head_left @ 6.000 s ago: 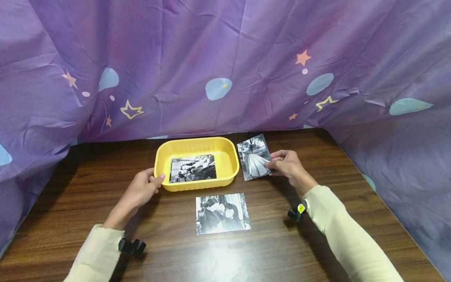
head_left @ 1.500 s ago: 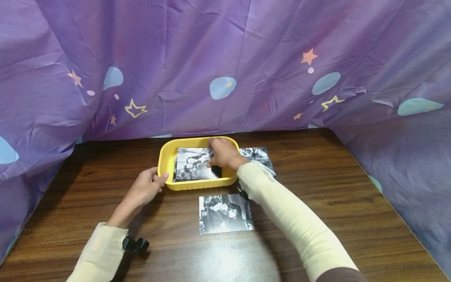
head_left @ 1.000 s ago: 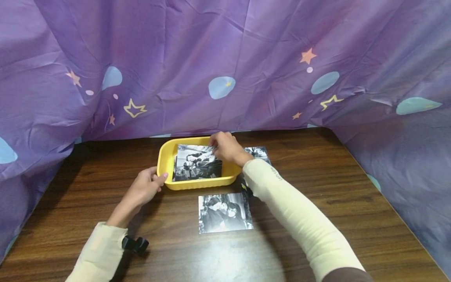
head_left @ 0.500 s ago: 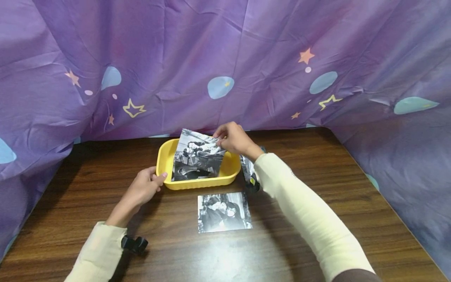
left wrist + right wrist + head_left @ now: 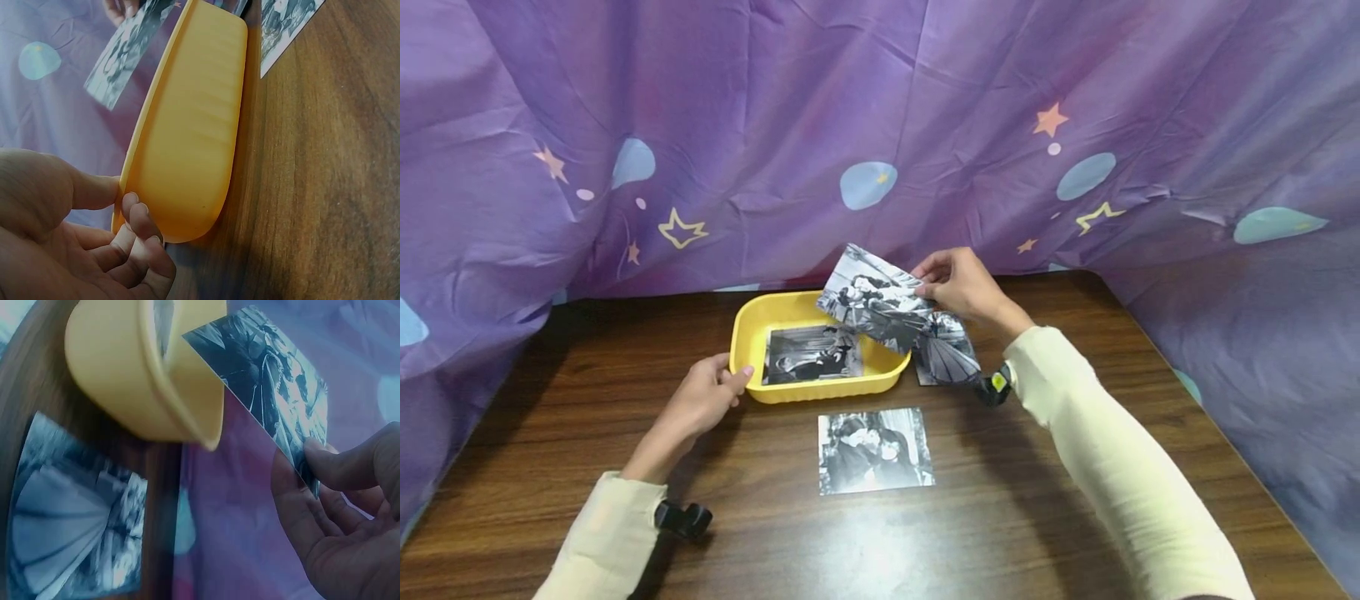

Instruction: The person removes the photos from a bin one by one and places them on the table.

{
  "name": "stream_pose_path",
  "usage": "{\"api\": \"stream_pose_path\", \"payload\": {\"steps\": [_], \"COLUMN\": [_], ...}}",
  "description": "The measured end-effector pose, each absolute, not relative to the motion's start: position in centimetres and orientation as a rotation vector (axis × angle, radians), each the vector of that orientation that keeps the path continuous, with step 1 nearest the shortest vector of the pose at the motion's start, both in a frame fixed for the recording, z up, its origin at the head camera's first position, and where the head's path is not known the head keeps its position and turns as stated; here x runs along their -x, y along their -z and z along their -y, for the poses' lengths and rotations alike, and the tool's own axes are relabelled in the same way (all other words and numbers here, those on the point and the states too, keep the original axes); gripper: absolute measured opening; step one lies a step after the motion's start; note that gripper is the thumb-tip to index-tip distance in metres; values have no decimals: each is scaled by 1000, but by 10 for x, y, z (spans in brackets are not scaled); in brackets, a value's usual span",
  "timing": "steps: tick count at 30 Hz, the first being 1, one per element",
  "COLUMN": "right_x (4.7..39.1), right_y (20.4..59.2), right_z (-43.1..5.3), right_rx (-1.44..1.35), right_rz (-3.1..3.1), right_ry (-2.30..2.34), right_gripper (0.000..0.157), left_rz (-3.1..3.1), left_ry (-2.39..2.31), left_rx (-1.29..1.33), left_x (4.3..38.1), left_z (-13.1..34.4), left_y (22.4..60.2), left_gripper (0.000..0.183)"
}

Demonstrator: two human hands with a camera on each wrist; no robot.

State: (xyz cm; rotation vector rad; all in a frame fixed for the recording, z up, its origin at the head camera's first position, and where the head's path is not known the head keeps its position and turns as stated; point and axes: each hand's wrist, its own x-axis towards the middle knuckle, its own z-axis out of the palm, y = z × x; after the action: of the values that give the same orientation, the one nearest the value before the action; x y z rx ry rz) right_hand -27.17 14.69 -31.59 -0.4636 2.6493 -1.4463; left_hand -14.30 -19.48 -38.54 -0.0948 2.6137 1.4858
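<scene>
My right hand [image 5: 962,283] pinches the right edge of a black-and-white photo [image 5: 876,298], tilted above the right end of a yellow tray [image 5: 745,333]. In the right wrist view, thumb and fingers clasp that photo [image 5: 275,387] near its edge. My left hand [image 5: 703,396] grips the tray's left rim; the left wrist view has its thumb on the rim and fingers against the outer wall. Inside the tray lies another photo [image 5: 812,357]. A photo of a wide pale dress [image 5: 947,354] lies on the table right of the tray, partly covered by the held photo.
In front of the tray a photo of people close together [image 5: 876,452] lies flat on the brown wooden table [image 5: 760,517]. A purple curtain [image 5: 790,150] with stars and blue shapes hangs behind the table's far edge. Black wrist cameras sit on both sleeves.
My right hand has lifted a photo out of the tray and moved it up and right, exposing another photo beneath. Earlier it released the dress photo beside the tray. My left hand stays put.
</scene>
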Motion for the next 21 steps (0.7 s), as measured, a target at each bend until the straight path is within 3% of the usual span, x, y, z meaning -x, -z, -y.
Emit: {"api": "stream_pose_path", "payload": {"steps": [14,21], "right_x": [262,253], "right_y": [334,354], "right_z": [-224,-255], "right_rx": [271,38], "right_rz": [-2676,-2554], "right_ry": [1571,1744], "right_gripper": [26,36], "left_rz": [-2602,-2605], "left_ry": [-1489,-1483], "left_rx": [105,105], "left_x": [143,143], "left_z": [194,195], "left_y": [386,387], "left_gripper": [52,52]}}
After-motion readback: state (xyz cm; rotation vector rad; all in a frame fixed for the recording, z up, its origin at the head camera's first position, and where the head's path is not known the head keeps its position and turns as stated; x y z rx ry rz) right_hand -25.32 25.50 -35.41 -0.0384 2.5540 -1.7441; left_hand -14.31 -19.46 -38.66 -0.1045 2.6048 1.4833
